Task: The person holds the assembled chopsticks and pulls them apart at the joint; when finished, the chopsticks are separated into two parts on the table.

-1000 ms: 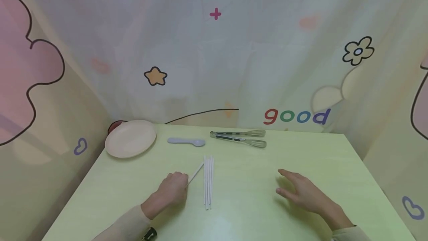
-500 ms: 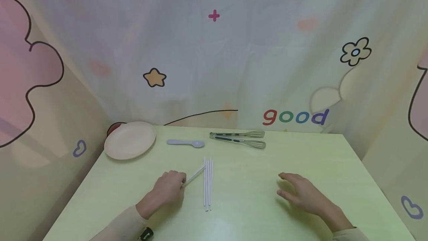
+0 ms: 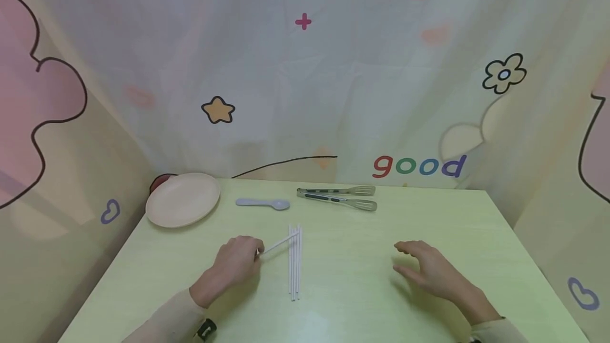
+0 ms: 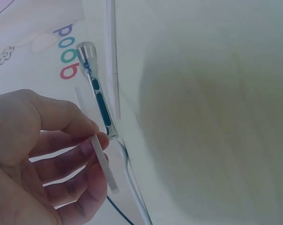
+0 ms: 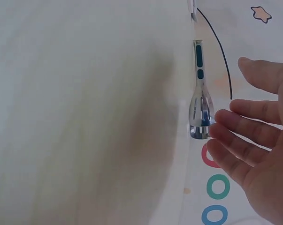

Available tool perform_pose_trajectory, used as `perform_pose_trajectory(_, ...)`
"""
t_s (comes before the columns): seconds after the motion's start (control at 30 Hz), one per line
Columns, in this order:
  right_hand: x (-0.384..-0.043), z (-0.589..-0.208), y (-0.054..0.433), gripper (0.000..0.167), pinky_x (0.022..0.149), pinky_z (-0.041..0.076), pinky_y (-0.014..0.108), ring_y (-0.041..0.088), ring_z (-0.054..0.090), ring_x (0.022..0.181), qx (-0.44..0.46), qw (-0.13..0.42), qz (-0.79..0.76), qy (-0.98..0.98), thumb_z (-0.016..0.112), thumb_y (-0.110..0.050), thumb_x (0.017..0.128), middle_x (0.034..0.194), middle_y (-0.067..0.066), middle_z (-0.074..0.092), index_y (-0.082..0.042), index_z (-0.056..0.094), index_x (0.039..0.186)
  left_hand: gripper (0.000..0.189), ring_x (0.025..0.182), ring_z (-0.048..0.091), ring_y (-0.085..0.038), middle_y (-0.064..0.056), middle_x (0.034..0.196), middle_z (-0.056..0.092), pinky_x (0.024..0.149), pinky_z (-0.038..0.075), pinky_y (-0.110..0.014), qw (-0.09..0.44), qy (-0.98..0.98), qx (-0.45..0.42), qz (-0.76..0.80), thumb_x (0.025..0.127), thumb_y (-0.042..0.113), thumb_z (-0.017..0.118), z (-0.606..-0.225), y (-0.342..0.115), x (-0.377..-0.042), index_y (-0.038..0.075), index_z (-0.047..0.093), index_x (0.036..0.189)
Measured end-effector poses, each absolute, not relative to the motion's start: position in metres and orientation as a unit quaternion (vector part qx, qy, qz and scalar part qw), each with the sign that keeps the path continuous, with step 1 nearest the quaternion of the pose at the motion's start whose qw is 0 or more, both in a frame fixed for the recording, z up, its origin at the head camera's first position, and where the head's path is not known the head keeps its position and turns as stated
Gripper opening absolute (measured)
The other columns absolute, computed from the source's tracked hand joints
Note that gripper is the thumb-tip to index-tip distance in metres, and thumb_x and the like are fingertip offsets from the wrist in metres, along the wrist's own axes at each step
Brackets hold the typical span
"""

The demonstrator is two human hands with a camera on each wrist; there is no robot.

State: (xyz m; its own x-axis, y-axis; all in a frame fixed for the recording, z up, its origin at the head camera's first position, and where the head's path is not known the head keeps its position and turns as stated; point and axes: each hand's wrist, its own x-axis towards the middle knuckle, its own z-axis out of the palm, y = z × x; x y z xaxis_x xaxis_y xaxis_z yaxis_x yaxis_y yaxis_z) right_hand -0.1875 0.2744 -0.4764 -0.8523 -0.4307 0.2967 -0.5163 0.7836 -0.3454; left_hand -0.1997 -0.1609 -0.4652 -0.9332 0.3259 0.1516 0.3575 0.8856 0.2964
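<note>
My left hand (image 3: pixel 234 259) pinches a white chopstick (image 3: pixel 278 243) between thumb and fingers. Its far end slants over the upper part of several white chopsticks (image 3: pixel 294 269) lying side by side on the table; whether it touches them I cannot tell. In the left wrist view, the thumb and index fingertip hold the chopstick (image 4: pixel 105 164) near one end, and a short piece sticks out. To the right, my right hand (image 3: pixel 431 271) hovers over the table, fingers loosely extended and holding nothing. Its palm and spread fingers show in the right wrist view.
A pale round plate (image 3: pixel 183 201) stands at the table's back left. A lilac spoon (image 3: pixel 263 203) lies right of it, then metal tongs (image 3: pixel 337 197), slightly spread, near the back edge. A printed curtain (image 3: pixel 267 68) hangs behind the table (image 3: pixel 362 290).
The left hand has shifted slightly back and to the left. The held chopstick has swung flatter, its far end now crossing over the row. The right hand has barely moved.
</note>
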Motion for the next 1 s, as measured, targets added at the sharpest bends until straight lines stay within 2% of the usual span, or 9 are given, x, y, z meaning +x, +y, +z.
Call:
perform_pose_trajectory(0.17,-0.191,-0.468,0.271,0.036,0.078,0.055,0.038,0.021,0.065,0.092,0.260,0.113,0.216,-0.934,0.074,-0.022,0.085,0.111,0.008,0.070,-0.002,0.067,0.114,0.015,0.061,0.051,-0.011,-0.002,0.077,0.067,0.047,0.042,-0.028,0.065,-0.967,-0.181,-0.168,0.077,-0.001,0.063,-0.458,-0.160,-0.203,0.007,0.074,0.082)
perform_pose_trajectory(0.3,-0.193,-0.458,0.268,0.036,0.078,0.054,0.039,0.021,0.065,0.092,0.259,0.105,0.222,-0.934,0.073,-0.022,0.086,0.112,0.008,0.070,-0.003,0.067,0.116,0.014,0.059,0.045,-0.011,0.001,0.071,0.061,0.044,0.035,-0.025,0.082,-0.964,-0.190,-0.169,0.079,-0.001,0.063,-0.454,-0.160,-0.205,0.008,0.073,0.079)
perform_pose_trajectory(0.43,-0.194,-0.450,0.264,0.035,0.078,0.055,0.039,0.020,0.065,0.092,0.260,0.104,0.224,-0.934,0.073,-0.023,0.087,0.111,0.008,0.070,-0.005,0.067,0.116,0.014,0.058,0.042,-0.010,0.003,0.069,0.058,0.043,0.033,-0.024,0.100,-0.961,-0.200,-0.161,0.082,0.000,0.063,-0.449,-0.158,-0.208,0.010,0.073,0.079)
perform_pose_trajectory(0.63,-0.197,-0.439,0.259,0.033,0.076,0.055,0.041,0.020,0.064,0.090,0.267,0.118,0.226,-0.929,0.074,-0.020,0.086,0.109,0.006,0.070,-0.006,0.068,0.115,0.013,0.059,0.048,-0.008,0.002,0.070,0.061,0.044,0.038,-0.024,0.132,-0.955,-0.219,-0.152,0.084,0.001,0.067,-0.439,-0.153,-0.212,0.011,0.076,0.083)
perform_pose_trajectory(1.0,-0.204,-0.426,0.251,0.031,0.074,0.055,0.035,0.019,0.064,0.089,0.285,0.144,0.233,-0.918,0.074,-0.016,0.085,0.108,0.005,0.069,-0.007,0.069,0.114,0.011,0.067,0.057,-0.013,0.002,0.072,0.063,0.055,0.046,-0.027,0.151,-0.946,-0.242,-0.152,0.085,0.003,0.069,-0.422,-0.144,-0.217,0.011,0.077,0.084)
